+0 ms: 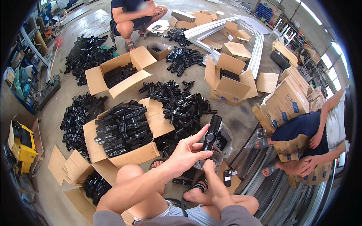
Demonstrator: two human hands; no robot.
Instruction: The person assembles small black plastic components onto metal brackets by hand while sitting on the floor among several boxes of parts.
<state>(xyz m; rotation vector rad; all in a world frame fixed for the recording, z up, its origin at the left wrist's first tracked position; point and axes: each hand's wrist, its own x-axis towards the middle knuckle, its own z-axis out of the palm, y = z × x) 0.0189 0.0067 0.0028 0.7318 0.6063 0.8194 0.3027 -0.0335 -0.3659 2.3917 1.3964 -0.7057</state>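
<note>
My left hand [187,153] is raised in front of me, its thumb and fingers closed round a black plastic fitting [213,130]. The fitting is a tube with a round boss on its side and is tilted upward. Just below it, my right hand [208,166] is closed at the edge of a clear plastic bag [226,136] with black pieces in it. What the right fingers grip is hidden. A heap of similar black fittings [180,101] lies beyond my hands. To the left, an open carton [120,160] is piled high with black fittings [122,128].
Another open carton [102,84] stands farther off, with one more carton [230,94] at right. A person [132,19] crouches at the back; another person [301,135] sits by stacked boxes [288,101]. Metal bars [241,199] lie at right. A phone [227,178] lies near my foot.
</note>
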